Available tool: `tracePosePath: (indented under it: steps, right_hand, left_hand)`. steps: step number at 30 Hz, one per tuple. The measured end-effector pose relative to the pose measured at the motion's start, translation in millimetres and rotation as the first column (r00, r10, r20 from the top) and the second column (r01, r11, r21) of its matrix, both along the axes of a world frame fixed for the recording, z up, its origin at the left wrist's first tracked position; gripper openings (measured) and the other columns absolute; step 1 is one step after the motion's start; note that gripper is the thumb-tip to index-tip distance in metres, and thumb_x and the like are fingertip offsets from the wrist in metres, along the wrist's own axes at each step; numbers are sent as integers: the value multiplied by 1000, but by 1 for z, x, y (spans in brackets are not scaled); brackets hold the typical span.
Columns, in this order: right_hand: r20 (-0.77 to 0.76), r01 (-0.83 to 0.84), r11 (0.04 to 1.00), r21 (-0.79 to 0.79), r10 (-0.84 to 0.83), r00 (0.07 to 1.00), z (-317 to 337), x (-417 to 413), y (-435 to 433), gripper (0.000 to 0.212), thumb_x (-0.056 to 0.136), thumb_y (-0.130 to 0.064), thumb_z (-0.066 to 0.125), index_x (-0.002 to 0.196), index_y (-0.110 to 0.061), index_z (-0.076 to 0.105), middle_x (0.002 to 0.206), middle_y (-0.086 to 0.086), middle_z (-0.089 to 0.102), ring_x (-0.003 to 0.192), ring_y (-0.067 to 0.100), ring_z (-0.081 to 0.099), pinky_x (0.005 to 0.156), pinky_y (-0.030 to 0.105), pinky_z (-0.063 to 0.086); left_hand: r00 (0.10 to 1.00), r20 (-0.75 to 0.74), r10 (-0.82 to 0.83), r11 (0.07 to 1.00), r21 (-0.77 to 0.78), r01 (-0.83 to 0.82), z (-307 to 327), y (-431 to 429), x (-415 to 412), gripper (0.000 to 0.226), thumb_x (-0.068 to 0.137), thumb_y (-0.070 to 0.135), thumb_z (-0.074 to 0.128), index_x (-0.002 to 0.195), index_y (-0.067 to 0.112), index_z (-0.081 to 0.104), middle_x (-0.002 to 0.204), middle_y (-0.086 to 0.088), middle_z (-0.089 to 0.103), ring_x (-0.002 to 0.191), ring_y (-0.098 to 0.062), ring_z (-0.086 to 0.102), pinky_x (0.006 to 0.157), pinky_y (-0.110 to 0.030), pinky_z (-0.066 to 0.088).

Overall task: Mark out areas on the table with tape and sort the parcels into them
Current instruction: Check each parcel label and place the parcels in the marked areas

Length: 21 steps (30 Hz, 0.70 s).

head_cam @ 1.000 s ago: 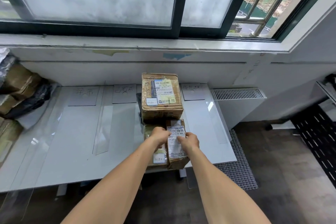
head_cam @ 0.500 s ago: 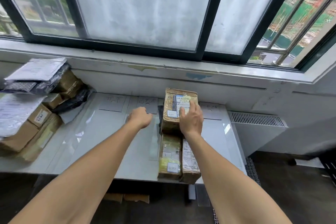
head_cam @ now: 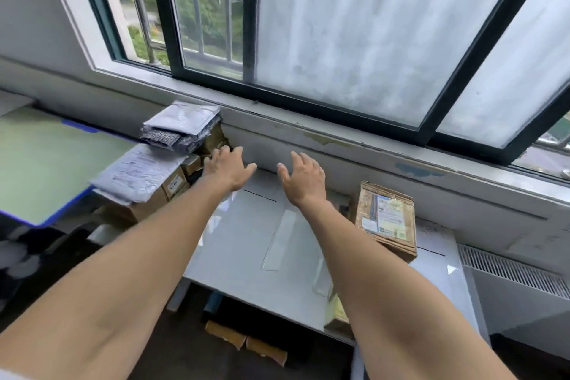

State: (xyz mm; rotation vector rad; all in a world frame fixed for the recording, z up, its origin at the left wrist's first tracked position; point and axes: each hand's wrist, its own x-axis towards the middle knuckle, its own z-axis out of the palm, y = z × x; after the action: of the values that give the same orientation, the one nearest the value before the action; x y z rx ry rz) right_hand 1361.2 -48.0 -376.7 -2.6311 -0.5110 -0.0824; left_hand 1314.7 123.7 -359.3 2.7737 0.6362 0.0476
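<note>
**Both grips bare above the worktop, between a stack and a lone box**

Head view: the left grip (head_cam: 229, 168) and the right grip (head_cam: 303, 177) hang side by side over the far part of the white worktop (head_cam: 240, 250). Both have their fingers spread apart and hold nothing. The left grip's fingertips reach the edge of the parcel pile (head_cam: 160, 170) at far left, but I cannot tell whether they touch it.

The pile crowds the worktop's left end. It counts two grey mailer bags (head_cam: 182, 126) on top and at least three brown boxes (head_cam: 138, 210) beneath; blur hides any more. To the right, well apart from the pile, one cardboard parcel (head_cam: 385, 216) lies label up just beside the right forearm. A second parcel (head_cam: 336, 315) shows only as a sliver at the near edge, behind that forearm.

One strip of clear tape (head_cam: 282, 237) runs near-to-far between the two arms.

A green board (head_cam: 46, 163) with a blue edge lies left of the pile. A window (head_cam: 339, 25) fills the far wall, and a radiator grille (head_cam: 509, 271) stands at right. Two cardboard scraps (head_cam: 246, 342) lie on the floor under the worktop.
</note>
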Motion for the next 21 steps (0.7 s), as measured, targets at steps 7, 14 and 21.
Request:
tracePosePath:
  steps: [7,14,21]
  right_hand:
    - [-5,-68,997,-19,68,998,15,3,96,60,100,-50,36,150,-17,35,155,7,35,144,26,27,117,43,20]
    - [-39,-166,985,-43,165,986,10,-12,194,58,100,-50,38,148,-18,38,152,6,39,141,27,31,116,44,23]
    - [-69,-293,953,-80,288,955,2,-14,273,55,100,-50,39,142,-16,45,143,8,49,134,30,40,110,45,32]
  left_hand:
    - [996,8,92,996,-10,-92,12,93,-12,66,89,58,47,143,22,41,145,-12,42,131,-35,37,104,-46,33]
    - [982,-2,189,981,-33,-189,9,173,-38,64,89,55,47,142,20,41,145,-13,41,132,-35,35,102,-46,35]
    - [956,-39,292,955,-41,-294,-3,237,-53,64,91,54,48,142,17,42,142,-15,43,130,-34,37,103,-45,34]
